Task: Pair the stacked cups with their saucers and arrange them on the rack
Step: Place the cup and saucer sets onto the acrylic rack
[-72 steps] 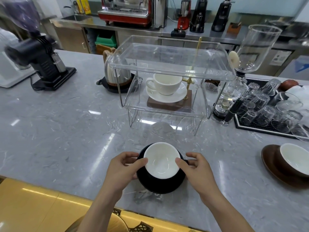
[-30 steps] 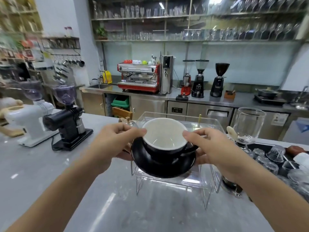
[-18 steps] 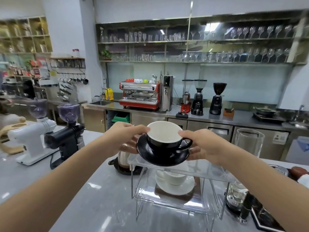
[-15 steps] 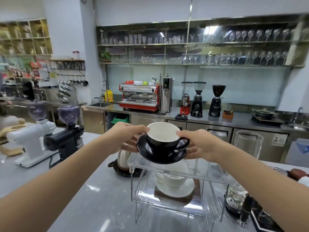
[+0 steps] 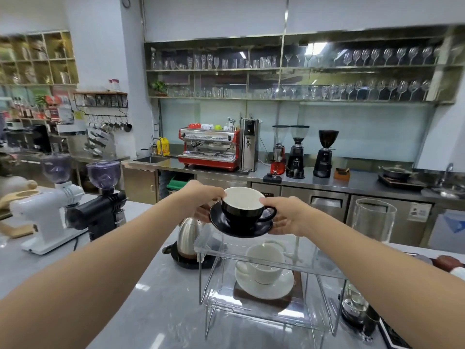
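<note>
A cup sits on a saucer, held between the left hand and the right hand above the top shelf of the rack. A second cup on its saucer stands on the rack's lower shelf. A kettle stands left of the rack, two grinders further left. The rack rests on the counter. An espresso machine stands on the back bench, behind.

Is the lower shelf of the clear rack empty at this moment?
No, a white cup on a white saucer sits on the lower shelf of the clear rack, below the black cup both hands carry.
</note>
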Motion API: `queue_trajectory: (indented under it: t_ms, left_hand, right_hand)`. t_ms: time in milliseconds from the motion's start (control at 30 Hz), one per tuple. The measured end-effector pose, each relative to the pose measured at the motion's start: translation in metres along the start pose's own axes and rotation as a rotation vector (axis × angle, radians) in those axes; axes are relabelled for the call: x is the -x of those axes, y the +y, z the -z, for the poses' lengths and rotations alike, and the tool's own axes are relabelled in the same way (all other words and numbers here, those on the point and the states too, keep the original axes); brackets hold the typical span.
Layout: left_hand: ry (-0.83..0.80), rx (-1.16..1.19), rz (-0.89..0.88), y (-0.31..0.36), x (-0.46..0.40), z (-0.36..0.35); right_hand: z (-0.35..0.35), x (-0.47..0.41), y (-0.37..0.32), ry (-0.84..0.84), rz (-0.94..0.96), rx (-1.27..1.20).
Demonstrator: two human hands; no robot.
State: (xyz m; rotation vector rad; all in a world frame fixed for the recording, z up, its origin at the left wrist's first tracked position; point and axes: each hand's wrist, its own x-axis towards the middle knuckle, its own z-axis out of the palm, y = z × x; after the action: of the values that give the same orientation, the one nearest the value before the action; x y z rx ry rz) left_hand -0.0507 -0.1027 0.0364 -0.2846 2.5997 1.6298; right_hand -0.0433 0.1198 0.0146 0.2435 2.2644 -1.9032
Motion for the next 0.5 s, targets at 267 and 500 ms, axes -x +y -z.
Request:
queue_trajectory:
  t_ms: [267, 500]
  left_hand:
    - [-0.026, -0.049, 0.031, -0.005, -0.011, -0.005]
    - [0.006, -0.114, 0.004, -0.008, -0.017, -0.012]
  right_hand:
    - [-0.005, -0.011, 0.010, 0.000, -0.004, 0.051]
    - [-0.005, -0.021, 0.016, 0.001, -0.021, 0.065]
